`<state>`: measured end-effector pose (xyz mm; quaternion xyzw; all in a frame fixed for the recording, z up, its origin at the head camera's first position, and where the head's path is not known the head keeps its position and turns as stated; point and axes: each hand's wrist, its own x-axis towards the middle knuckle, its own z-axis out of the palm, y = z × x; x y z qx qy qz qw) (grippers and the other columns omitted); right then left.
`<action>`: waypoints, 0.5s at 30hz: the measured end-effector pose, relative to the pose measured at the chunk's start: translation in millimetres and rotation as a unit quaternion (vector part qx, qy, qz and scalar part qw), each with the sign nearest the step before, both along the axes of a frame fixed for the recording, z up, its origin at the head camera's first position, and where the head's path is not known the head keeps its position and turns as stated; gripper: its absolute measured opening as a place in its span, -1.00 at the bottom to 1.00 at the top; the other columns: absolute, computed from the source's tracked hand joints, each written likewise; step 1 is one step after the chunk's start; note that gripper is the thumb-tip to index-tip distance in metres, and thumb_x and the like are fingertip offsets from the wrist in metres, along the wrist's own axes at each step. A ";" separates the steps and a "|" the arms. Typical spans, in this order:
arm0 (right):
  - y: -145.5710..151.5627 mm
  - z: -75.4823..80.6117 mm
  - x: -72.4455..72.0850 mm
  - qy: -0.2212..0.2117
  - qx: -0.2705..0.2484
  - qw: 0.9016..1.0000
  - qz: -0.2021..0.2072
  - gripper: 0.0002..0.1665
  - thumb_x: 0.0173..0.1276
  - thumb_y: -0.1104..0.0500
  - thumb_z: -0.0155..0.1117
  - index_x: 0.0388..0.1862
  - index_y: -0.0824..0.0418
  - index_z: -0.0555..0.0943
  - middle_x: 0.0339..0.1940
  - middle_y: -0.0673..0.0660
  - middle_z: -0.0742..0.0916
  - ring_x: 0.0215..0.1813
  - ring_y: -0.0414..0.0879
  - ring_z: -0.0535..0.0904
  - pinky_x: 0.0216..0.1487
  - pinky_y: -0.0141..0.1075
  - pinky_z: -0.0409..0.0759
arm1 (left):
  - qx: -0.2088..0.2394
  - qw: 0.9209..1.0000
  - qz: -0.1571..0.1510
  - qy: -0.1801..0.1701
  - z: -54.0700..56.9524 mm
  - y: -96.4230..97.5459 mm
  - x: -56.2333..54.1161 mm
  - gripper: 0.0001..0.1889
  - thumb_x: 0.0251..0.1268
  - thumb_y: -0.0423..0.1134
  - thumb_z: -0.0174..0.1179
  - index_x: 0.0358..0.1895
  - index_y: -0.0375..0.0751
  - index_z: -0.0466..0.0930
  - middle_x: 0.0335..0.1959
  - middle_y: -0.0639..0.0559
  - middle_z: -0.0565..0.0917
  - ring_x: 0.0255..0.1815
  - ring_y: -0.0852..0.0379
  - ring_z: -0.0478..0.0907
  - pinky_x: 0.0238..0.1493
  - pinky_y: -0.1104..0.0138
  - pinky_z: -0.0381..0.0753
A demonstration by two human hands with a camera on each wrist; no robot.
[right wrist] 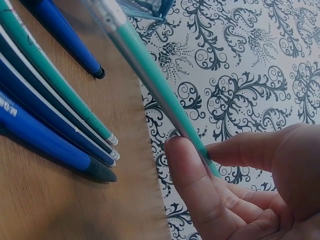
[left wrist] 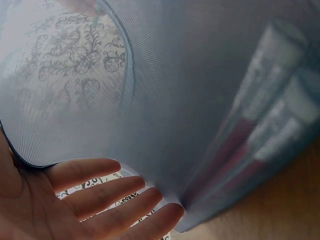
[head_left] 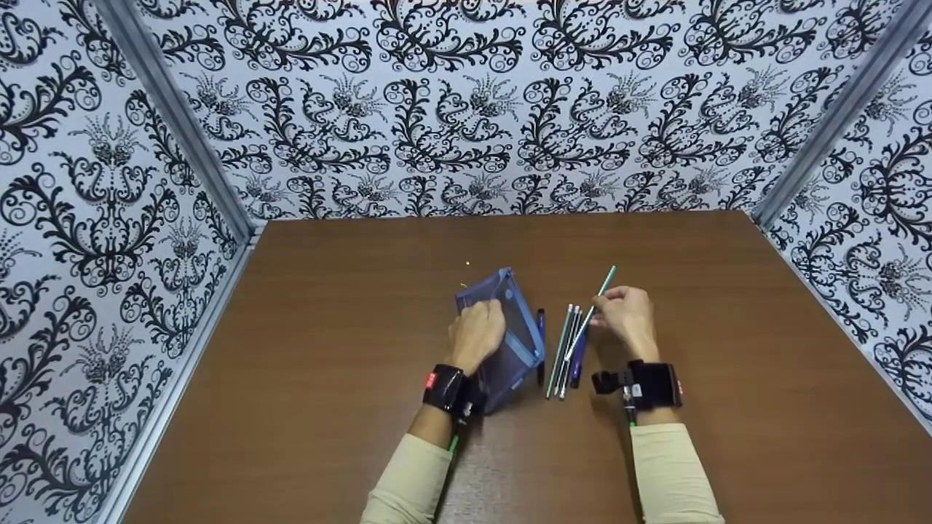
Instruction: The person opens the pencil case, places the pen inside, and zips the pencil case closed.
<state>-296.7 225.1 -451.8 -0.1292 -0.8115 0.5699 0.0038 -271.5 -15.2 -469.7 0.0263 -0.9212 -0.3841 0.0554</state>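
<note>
A blue see-through mesh pencil case (head_left: 515, 320) with a light blue zip stands tilted over the table. My left hand (head_left: 477, 331) grips its upper left side, and in the left wrist view the fingers (left wrist: 105, 195) lie along its edge. Two eraser-tipped pencils (left wrist: 240, 135) with reddish barrels show through the mesh. Between thumb and fingertips, my right hand (head_left: 630, 316) pinches a green pencil (right wrist: 150, 82), held slanted above a row of pencils (head_left: 561, 356). Its metal eraser end points down towards the case side.
A blue pen (head_left: 577, 364) lies along the right of the pencil row. Another dark blue pen (head_left: 541, 320) is between the row and the case. Small yellowish bits (head_left: 467, 263) dot the brown table (head_left: 328, 327) behind the case. Patterned walls (head_left: 451, 109) enclose its back and sides.
</note>
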 end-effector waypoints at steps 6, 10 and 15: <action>1.1 -1.2 -0.6 0.005 -0.004 1.000 0.003 -0.62 0.42 0.31 0.16 0.10 0.56 0.48 -0.06 0.46 0.71 -0.55 -0.23 0.69 -0.27 -0.26 0.70 | 0.001 1.000 -0.002 -0.002 -1.0 -0.2 -0.9 -0.48 0.53 -0.01 -0.32 -0.51 -0.11 0.55 -0.22 -0.16 0.73 -0.14 -0.22 0.69 -0.07 -0.07 0.55; 0.9 -1.4 -0.6 0.005 -0.001 1.000 0.004 -0.62 0.41 0.30 0.17 0.10 0.56 0.48 -0.09 0.44 0.73 -0.57 -0.25 0.69 -0.28 -0.26 0.70 | 0.000 1.000 0.000 -0.003 -1.6 -0.2 -1.1 -0.48 0.53 -0.01 -0.32 -0.48 -0.13 0.57 -0.20 -0.17 0.73 -0.14 -0.22 0.69 -0.07 -0.07 0.55; 0.8 -1.1 0.2 0.009 0.000 1.000 0.006 -0.63 0.40 0.31 0.18 0.08 0.56 0.48 -0.17 0.36 0.75 -0.58 -0.25 0.68 -0.29 -0.26 0.70 | -0.001 1.000 0.003 -0.002 -0.5 0.1 -0.9 -0.47 0.54 -0.01 -0.31 -0.40 -0.17 0.63 -0.17 -0.18 0.74 -0.13 -0.23 0.69 -0.07 -0.08 0.55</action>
